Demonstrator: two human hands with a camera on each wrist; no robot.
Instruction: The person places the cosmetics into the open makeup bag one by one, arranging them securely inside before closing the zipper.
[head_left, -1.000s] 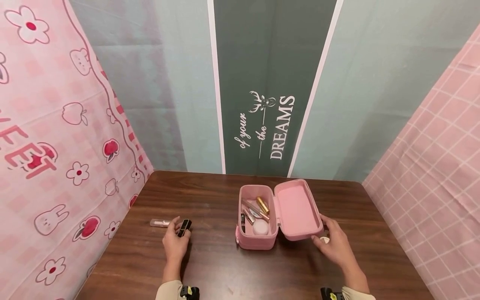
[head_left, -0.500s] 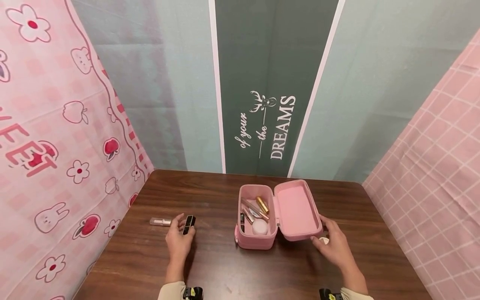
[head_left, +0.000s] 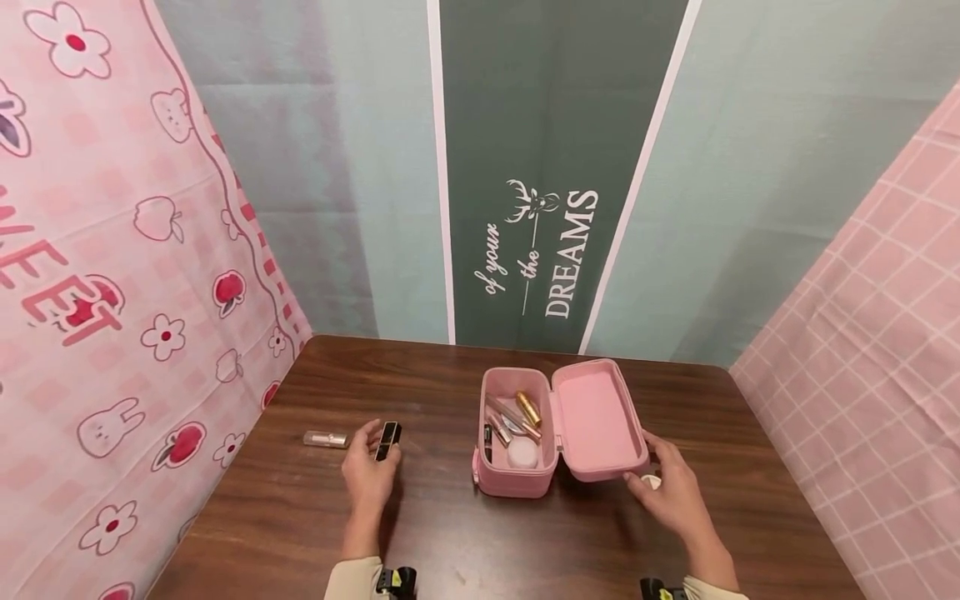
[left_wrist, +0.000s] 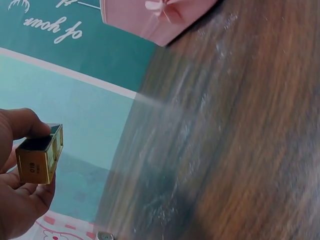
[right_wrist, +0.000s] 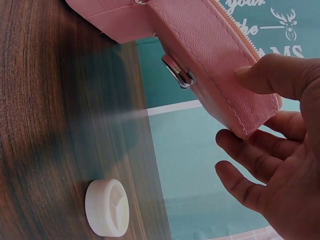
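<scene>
Between thumb and fingers, my left hand (head_left: 367, 477) pinches a lipstick (head_left: 388, 440), black with gold edges. Its gold end, marked 01B, faces the camera in the left wrist view. An open pink cosmetic case (head_left: 514, 484) stands to the right of it. My right hand (head_left: 672, 485) grips the outer corner of the case's lid (head_left: 600, 421), which is swung out to the right. In the right wrist view the thumb lies on the lid's side, with fingers behind its corner. Inside the case lie a gold tube (head_left: 528, 409), a white round container (head_left: 522, 453) and several slim cosmetics.
A clear tube (head_left: 324, 439) lies on the wooden table (head_left: 442, 550), left of my left hand. A white round jar (right_wrist: 106, 208) stands on the table below the lid, partly hidden by my right hand in the head view. Printed cloths hang behind the table and at both sides.
My left hand has moved right and slightly farther from me with the lipstick, leaving more of the clear tube in sight. The right hand and lid have stayed in place.
</scene>
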